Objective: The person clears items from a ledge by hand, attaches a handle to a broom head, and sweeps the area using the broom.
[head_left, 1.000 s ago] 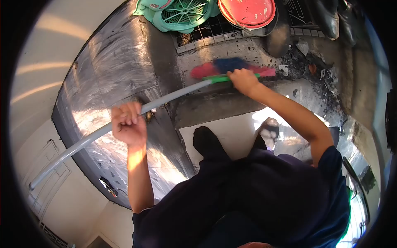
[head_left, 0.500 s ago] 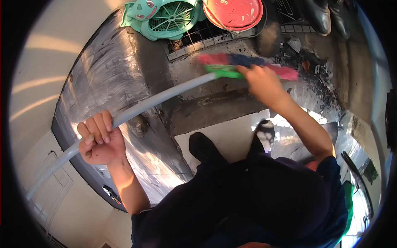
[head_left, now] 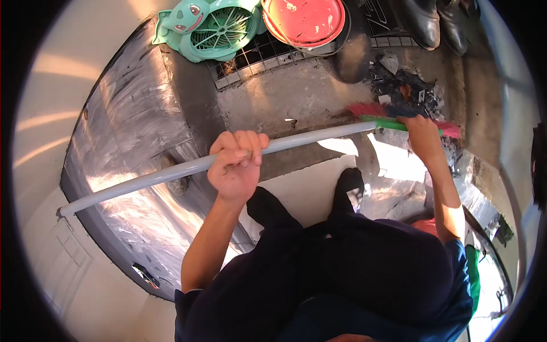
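Observation:
A broom (head_left: 319, 135) with a long pale grey handle lies across the view, its brush end to the right. My left hand (head_left: 235, 168) has its fingers curled round the middle of the handle. On the green broom head (head_left: 387, 123), my right hand (head_left: 424, 139) is closed, hiding part of it. Pink and dark bristles (head_left: 364, 109) stick out on the far side of the head, beside a heap of dark litter and scraps (head_left: 407, 85) on the floor.
At the back stand a green plastic piece with a cartoon face (head_left: 222, 28), a red-lidded bucket (head_left: 305, 21) and a dark shoe (head_left: 351, 57). Black boots (head_left: 419, 25) are at the upper right. Below my feet lies a white slab (head_left: 302, 191); a dark grey smeared panel (head_left: 125, 131) is left.
The broom head has moved right and nearer to me, with my right hand on it. My left hand and the handle have also shifted right. The view has turned slightly.

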### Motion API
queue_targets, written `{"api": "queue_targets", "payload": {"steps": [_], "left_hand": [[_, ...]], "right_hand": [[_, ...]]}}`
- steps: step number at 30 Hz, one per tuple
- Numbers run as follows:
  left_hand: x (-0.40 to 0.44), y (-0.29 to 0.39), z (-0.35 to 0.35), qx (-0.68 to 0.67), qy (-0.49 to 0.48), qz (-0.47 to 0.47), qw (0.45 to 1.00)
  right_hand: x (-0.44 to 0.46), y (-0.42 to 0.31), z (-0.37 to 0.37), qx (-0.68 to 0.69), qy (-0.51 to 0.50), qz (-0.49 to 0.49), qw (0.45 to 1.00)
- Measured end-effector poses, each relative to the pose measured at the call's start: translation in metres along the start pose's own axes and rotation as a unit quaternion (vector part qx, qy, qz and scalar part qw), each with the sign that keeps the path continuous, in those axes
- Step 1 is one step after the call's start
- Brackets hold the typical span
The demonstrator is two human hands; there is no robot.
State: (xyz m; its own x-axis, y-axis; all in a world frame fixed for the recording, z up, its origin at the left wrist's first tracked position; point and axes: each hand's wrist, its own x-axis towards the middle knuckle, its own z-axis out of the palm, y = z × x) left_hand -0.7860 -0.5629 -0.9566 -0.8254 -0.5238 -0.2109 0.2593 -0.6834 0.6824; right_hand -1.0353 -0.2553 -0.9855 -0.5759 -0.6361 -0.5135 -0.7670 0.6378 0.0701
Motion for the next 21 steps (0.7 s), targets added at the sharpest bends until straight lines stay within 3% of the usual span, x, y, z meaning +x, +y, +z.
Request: {"api": "queue_targets", "payload": {"steps": [4, 8, 11, 14, 18, 21], "left_hand": [[-0.002, 0.066, 0.026, 0.030, -0.007, 0.063, 0.998], [-0.009, 0.122, -0.007, 0.123, -0.030, 0.123, 0.984], [-0.003, 0.090, -0.040, 0.149, 0.010, 0.107, 0.983], [0.001, 0.033, -0.062, 0.126, 0.043, 0.063, 0.989], [-0.007, -0.037, -0.019, 0.157, 0.004, -0.047, 0.986], [0.005, -0.030, 0.027, 0.152, -0.067, -0.046, 0.985]], "right_hand": [[-0.005, -0.037, -0.018, 0.105, 0.110, -0.022, 0.988], [0.053, -0.114, 0.018, 0.153, 0.165, -0.083, 0.971], [0.104, -0.138, 0.066, 0.175, 0.136, -0.116, 0.968], [0.097, -0.084, 0.077, 0.163, 0.011, -0.085, 0.983], [0.061, 0.027, 0.047, 0.041, -0.077, 0.019, 0.996], [0.032, 0.067, -0.003, 0.060, -0.009, 0.045, 0.997]]}}
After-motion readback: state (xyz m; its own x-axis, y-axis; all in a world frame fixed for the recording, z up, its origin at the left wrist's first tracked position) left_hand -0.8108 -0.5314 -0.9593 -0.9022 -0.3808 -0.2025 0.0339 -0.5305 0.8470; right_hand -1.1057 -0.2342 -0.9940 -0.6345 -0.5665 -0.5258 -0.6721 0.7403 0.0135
